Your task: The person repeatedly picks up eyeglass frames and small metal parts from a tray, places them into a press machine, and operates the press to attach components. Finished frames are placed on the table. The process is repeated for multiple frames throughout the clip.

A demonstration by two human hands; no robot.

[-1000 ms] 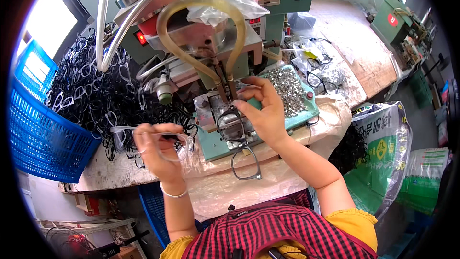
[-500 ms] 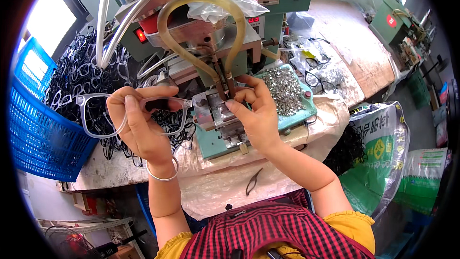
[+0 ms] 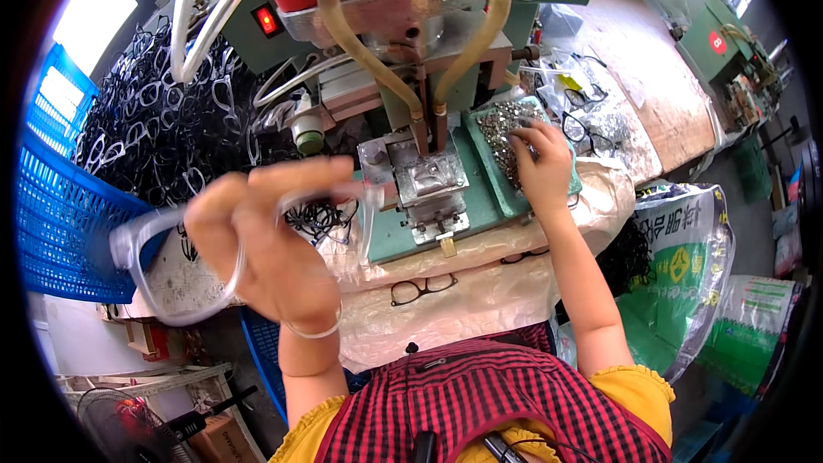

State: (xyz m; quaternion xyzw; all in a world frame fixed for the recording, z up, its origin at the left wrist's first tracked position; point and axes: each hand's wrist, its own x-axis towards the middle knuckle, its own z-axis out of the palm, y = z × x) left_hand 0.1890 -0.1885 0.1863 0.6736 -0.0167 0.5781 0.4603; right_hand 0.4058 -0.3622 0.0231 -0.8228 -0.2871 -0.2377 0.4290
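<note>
While the left hand (image 3: 279, 257) grips a clear eyeglass frame (image 3: 130, 249) near its middle, fingers closed around it, the right hand (image 3: 546, 167) reaches into the small metal parts (image 3: 499, 135) on the turquoise tray (image 3: 486, 167). Its fingers are bent, tips down among the parts; whether a piece is pinched between them I cannot tell. The clear frame is held up in the air to the left of the metal fixture (image 3: 429, 178), blurred and apart from it.

The step in hand looks like fetching a small part while a frame waits in the other hand. The next move would seem to call for a firm pinch on a single piece, well turned in the fingers, and a careful placing at the fixture, just under the two upright prongs (image 3: 420, 137), with the frame brought in and lined up after.

Farther out, a dark pair of glasses (image 3: 424, 290) lies on the pale sheet (image 3: 480, 326) in front of the machine base (image 3: 386, 246). To the left a great heap of frames (image 3: 171, 94) covers the table beside a blue basket (image 3: 69, 214).
</note>
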